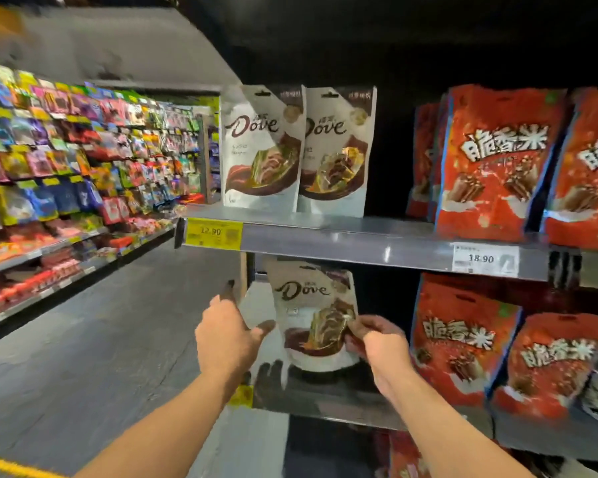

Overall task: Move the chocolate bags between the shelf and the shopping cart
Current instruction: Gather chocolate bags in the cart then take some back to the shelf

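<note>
**A:** Where is the chocolate bag?

**B:** One white Dove bag (313, 315) is upright beneath the upper shelf (342, 236), over the lower shelf (325, 398). I cannot tell whether its base rests on that shelf.

**A:** And the hands?

**B:** The right hand (380, 343) pinches the bag at its lower right, with the fingers curled onto the front. The left hand (227, 334) is spread with straight fingers, just left of the bag. Its thumb tip reaches toward the bag's left edge, and I cannot tell whether it touches.

**A:** Any other bags like it?

**B:** Two more Dove bags (261, 150) stand side by side on the upper shelf, above a yellow price tag (212, 232) reading 12.90. Red bags (497, 160) fill both shelves to the right, and the lower ones are near the right hand.
</note>
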Available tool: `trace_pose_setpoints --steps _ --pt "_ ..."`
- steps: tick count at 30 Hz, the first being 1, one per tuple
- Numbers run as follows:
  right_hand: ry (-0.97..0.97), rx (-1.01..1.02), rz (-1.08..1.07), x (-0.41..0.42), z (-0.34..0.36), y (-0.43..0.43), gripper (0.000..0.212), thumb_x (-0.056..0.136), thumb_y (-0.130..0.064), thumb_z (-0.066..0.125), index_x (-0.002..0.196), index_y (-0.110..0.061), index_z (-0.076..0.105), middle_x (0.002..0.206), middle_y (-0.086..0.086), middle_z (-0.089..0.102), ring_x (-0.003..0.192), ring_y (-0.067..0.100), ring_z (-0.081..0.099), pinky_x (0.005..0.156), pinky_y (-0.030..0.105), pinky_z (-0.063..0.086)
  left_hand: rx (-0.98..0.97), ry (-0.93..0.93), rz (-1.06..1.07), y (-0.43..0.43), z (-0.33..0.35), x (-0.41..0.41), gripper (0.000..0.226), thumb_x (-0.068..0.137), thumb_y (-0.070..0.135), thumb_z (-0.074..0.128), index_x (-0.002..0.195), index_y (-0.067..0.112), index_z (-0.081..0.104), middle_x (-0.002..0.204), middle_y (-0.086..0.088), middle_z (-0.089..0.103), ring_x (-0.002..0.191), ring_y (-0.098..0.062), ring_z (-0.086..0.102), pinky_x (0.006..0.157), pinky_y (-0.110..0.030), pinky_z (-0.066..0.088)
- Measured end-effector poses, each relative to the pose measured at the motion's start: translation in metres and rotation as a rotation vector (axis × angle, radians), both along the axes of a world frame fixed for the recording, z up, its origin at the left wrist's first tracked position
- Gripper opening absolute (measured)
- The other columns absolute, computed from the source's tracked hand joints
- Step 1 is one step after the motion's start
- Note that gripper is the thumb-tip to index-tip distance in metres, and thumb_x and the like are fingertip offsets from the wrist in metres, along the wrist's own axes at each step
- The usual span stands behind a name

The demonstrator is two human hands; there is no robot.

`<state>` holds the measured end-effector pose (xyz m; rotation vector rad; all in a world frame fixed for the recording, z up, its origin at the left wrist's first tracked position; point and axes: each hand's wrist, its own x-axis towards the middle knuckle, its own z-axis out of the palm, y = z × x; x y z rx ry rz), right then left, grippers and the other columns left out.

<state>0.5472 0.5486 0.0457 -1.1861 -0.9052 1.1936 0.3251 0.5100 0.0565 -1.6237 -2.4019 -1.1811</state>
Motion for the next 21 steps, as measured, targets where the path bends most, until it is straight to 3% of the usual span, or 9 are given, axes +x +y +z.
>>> trace_pose_setpoints --steps 3,7,9,12,16,21 --pt "0.048 -0.015 -0.028 0.0 -0.023 0.016 0.01 0.091 0.004 0.062 0.083 -0.001 0.061 0.063 0.013 0.059 0.036 0.009 0.055 0.04 0.017 0.05 -0.019 -0.178 -0.089 0.008 -0.044 0.003 0.08 0.075 0.058 0.072 0.139 0.023 0.039 0.132 -0.003 0.055 0.12 -0.026 0.053 0.095 -0.042 0.047" --pt "0.094 -0.012 -0.063 0.0 -0.052 0.037 0.008 0.091 0.002 0.063 0.085 -0.004 0.061 0.067 0.016 0.059 0.034 0.01 0.053 0.037 0.018 0.047 -0.115 0.232 -0.04 0.02 -0.098 0.008 0.075 0.083 0.074 0.041 0.143 0.028 0.039 0.141 0.004 0.052 0.13 -0.018 0.047 0.106 -0.038 0.038" --pt "0.122 0.018 -0.09 0.001 -0.062 0.052 0.005 0.088 0.0 0.066 0.093 0.0 0.065 0.074 0.019 0.063 0.048 0.019 0.057 0.047 0.027 0.05 -0.048 0.295 -0.03 0.025 -0.108 0.01 0.068 0.087 0.072 0.035 0.142 0.032 0.039 0.142 0.008 0.05 0.132 -0.015 0.043 0.109 -0.036 0.032" --pt "0.112 0.069 -0.125 -0.001 -0.069 0.073 0.007 0.087 -0.004 0.07 0.093 -0.004 0.069 0.09 0.016 0.07 0.076 0.027 0.065 0.074 0.041 0.056 -0.085 0.262 -0.036 0.03 -0.109 0.011 0.07 0.088 0.071 0.034 0.146 0.032 0.034 0.147 0.007 0.043 0.138 -0.017 0.036 0.115 -0.04 0.024" --pt "0.166 0.047 -0.139 -0.008 -0.069 0.097 0.016 0.088 -0.003 0.068 0.08 -0.014 0.061 0.09 0.011 0.065 0.072 0.021 0.06 0.069 0.032 0.053 -0.308 0.258 -0.064 0.039 -0.102 0.009 0.066 0.087 0.069 0.033 0.143 0.033 0.033 0.149 0.001 0.038 0.14 -0.022 0.028 0.115 -0.05 0.018" --pt "0.027 -0.004 -0.14 -0.019 -0.065 0.123 0.009 0.089 -0.011 0.069 0.084 -0.017 0.065 0.091 0.009 0.069 0.075 0.022 0.065 0.08 0.038 0.058 -0.454 0.381 -0.16 0.046 -0.095 0.006 0.054 0.09 0.064 0.023 0.133 0.038 0.043 0.143 0.002 0.044 0.135 -0.022 0.034 0.112 -0.062 0.013"
